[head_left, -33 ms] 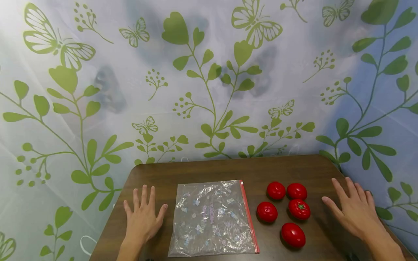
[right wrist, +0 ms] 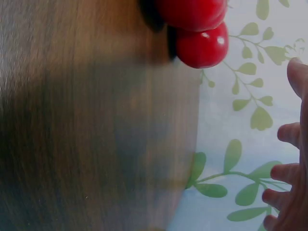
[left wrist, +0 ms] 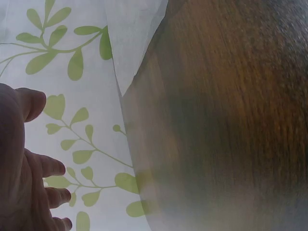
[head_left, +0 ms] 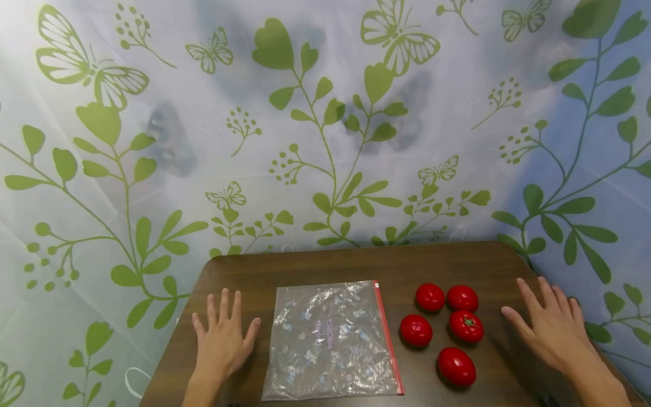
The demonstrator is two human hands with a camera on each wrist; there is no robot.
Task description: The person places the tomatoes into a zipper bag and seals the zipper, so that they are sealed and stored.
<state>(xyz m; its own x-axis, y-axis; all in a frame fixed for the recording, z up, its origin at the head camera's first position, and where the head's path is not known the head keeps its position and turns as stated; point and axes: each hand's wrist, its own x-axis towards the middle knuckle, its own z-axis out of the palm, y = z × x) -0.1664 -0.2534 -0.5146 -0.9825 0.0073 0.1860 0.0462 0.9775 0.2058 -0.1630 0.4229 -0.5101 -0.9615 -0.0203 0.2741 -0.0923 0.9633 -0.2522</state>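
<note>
A clear plastic zip bag (head_left: 330, 345), printed with small pale figures, lies flat on the table with its red zip edge (head_left: 389, 339) towards the right. Several shiny red tomatoes (head_left: 416, 330) are grouped to the right of the bag; one tomato (head_left: 465, 327) shows a green stem top. My left hand (head_left: 224, 342) is left of the bag, fingers spread and holding nothing. On the other side, my right hand (head_left: 554, 333) is spread out to the right of the tomatoes, apart from them. In the right wrist view two tomatoes (right wrist: 202, 45) appear at the top.
The dark wooden table (head_left: 325, 265) has rounded far corners. Behind it hangs a pale curtain (head_left: 356, 158) with green leaves and butterflies, which also runs along both sides. A white loop (head_left: 133, 381) shows on the curtain at the lower left.
</note>
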